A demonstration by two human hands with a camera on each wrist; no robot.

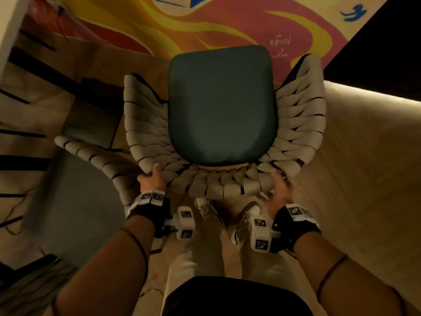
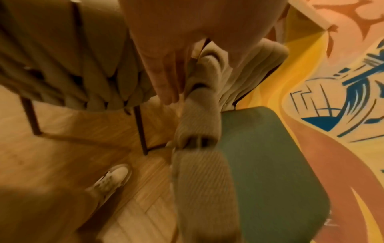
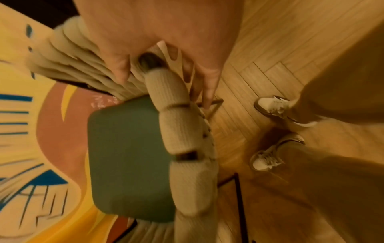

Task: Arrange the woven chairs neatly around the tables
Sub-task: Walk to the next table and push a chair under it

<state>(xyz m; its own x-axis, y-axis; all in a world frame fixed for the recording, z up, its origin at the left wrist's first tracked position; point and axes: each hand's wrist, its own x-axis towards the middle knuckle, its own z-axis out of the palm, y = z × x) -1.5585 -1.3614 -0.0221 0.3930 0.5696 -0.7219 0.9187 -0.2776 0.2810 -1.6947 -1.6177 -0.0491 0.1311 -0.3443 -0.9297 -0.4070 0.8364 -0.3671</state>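
A woven chair (image 1: 145, 124) with thick beige cords and a dark green seat cushion (image 1: 222, 103) stands right in front of me, its back toward my legs. My left hand (image 1: 151, 176) grips the left end of the top rim of its back. The right hand (image 1: 279, 185) holds the right end of that rim. In the right wrist view the right hand (image 3: 164, 88) has its thumb inside the rim (image 3: 176, 115) and its fingers (image 3: 205, 85) down the outside. In the left wrist view the left hand's (image 2: 166, 74) fingers hang behind the rim (image 2: 197, 125).
A second woven chair (image 1: 95, 158) stands close on the left, its back touching or nearly touching the one I hold. A colourful painted surface (image 1: 205, 23) lies beyond the seat. On the right runs a pale lit surface (image 1: 369, 169). My white shoes (image 1: 206, 207) stand on the wood floor (image 3: 270, 57).
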